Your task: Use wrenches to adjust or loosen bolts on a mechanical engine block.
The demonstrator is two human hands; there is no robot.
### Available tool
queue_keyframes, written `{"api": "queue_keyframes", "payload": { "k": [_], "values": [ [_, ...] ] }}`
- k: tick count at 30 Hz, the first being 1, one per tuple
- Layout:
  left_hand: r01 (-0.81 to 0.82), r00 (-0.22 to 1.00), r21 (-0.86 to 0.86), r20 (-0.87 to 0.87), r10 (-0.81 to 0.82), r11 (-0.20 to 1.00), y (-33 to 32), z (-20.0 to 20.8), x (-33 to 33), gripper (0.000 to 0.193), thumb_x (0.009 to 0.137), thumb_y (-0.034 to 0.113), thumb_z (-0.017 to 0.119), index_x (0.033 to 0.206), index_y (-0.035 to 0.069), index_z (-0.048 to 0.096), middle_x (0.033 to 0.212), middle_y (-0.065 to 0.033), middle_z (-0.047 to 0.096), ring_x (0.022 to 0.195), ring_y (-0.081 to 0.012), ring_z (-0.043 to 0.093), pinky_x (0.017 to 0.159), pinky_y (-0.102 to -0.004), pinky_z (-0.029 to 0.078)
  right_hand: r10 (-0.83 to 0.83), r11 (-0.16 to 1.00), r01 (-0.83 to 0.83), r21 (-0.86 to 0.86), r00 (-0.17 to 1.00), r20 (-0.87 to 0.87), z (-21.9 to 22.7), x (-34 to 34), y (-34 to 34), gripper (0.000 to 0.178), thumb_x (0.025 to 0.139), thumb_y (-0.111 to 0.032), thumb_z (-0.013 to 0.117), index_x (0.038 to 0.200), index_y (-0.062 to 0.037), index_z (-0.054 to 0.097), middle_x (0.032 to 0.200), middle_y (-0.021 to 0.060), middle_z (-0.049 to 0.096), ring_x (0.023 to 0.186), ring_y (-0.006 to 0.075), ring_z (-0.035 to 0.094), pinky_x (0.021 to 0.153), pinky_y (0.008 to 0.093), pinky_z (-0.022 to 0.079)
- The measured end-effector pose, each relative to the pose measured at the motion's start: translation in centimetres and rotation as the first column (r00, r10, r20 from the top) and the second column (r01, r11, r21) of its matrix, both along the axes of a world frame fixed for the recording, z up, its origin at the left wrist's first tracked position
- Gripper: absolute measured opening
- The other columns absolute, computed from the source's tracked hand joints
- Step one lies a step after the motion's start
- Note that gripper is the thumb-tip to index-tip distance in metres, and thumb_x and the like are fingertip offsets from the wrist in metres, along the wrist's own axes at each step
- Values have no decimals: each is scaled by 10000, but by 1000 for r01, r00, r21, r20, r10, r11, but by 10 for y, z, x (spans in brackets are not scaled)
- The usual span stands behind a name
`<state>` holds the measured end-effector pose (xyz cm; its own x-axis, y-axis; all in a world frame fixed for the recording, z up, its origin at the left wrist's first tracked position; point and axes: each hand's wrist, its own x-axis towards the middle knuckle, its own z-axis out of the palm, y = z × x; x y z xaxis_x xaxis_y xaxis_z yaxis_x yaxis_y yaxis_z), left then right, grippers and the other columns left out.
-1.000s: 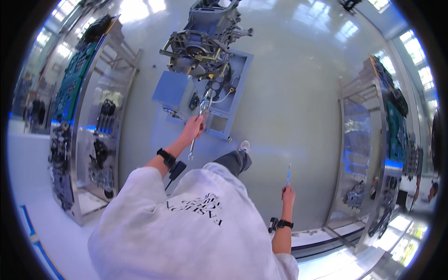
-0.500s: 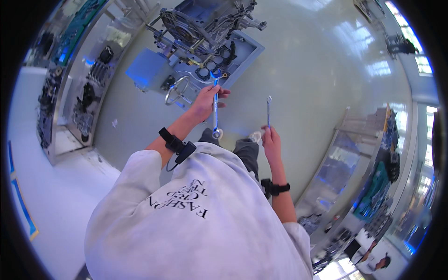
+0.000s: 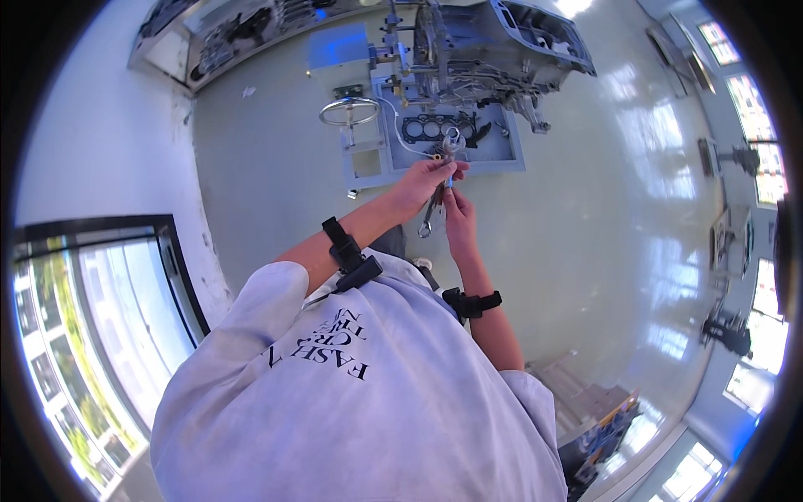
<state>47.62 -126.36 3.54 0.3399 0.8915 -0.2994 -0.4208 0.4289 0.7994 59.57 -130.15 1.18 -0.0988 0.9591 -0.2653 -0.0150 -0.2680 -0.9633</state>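
Observation:
My left hand (image 3: 421,184) is closed around a large combination wrench (image 3: 432,209), whose ring end hangs below the hand. The wrench's open jaw shows above the fingers, toward the tray. Just right of it, my right hand (image 3: 461,222) pinches a smaller, slimmer wrench (image 3: 449,181) that points away from me. The two wrenches overlap near my left fingertips, and whether the left fingers also touch the smaller one cannot be made out. Beyond both hands, a metal engine (image 3: 468,63) is mounted on a stand over a grey tray (image 3: 510,164).
A head gasket (image 3: 427,128) and dark parts lie in the tray. Left of them are a silver handwheel (image 3: 349,111) and a blue-grey box (image 3: 338,52) on the stand. A shelf of metal parts (image 3: 242,38) stands far left; another rack (image 3: 598,427) is at lower right.
My view has turned, and the engine stand now lies straight ahead. My right hand has come in beside the left, bringing the smaller wrench against the large one.

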Motion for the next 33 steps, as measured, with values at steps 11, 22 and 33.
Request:
{"api": "queue_keyframes", "payload": {
  "k": [11, 22, 33],
  "values": [
    [-28, 717, 454, -612, 335, 890, 57, -17, 43, 269, 865, 229, 466, 873, 0, 608, 660, -178, 487, 658, -307, 488, 608, -388, 371, 40, 996, -67, -64, 932, -359, -15, 19, 56, 192, 847, -164, 482, 930, -4, 547, 677, 31, 546, 578, 98, 498, 525, 243, 378],
    [37, 623, 460, -705, 339, 887, 135, -9, 24, 374, 854, 256, 461, 1153, 32, 478, 981, -236, 502, 893, -377, 500, 781, -421, 395, -175, 980, 164, 114, 979, 100, -33, 24, 159, 127, 803, -80, 490, 864, 19, 539, 628, 50, 560, 547, 137, 549, 514, 272, 451],
    [-4, 582, 183, -799, 151, 983, 95, -49, -74, 587, 842, 161, 497, 1360, 139, 220, 865, -139, 524, 681, -210, 466, 677, -323, 407, 61, 996, -82, 42, 924, 377, -31, 27, 234, 134, 826, -90, 509, 888, 16, 455, 675, 73, 577, 507, 98, 555, 441, 240, 438]
  ]
}}
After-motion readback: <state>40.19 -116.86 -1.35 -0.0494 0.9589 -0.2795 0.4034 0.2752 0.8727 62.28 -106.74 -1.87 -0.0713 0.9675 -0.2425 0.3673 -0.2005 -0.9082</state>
